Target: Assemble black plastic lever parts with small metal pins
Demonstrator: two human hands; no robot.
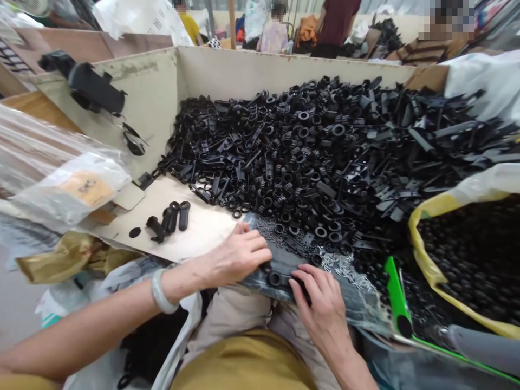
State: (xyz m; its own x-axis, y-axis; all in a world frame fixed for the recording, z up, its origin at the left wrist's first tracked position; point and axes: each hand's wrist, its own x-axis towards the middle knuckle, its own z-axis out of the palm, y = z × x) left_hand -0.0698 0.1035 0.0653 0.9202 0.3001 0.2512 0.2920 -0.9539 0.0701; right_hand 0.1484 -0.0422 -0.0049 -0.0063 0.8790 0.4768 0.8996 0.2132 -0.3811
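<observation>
My left hand point(244, 253), with a pale bangle point(161, 292) on its wrist, is closed above the grey work surface point(280, 259). The dark tip of a small black plastic part point(265, 266) shows under its fingers; most of it is hidden. Lower and to the right, my right hand point(320, 300) has its fingers curled over a black plastic piece with a ring end point(275, 278). That piece lies on the surface, its ring pointing toward my left hand. Small silver pins point(345, 270) are heaped just beyond my right fingers, and tiny dark grey bits point(276, 232) lie beyond my left.
A large heap of black plastic parts point(284, 146) fills the walled bin. Several assembled black pieces point(168, 219) stand at left on the pale board point(207, 230). A green-handled tool point(396, 298) and a yellow-rimmed sack point(422, 233) are at right. People are at the back.
</observation>
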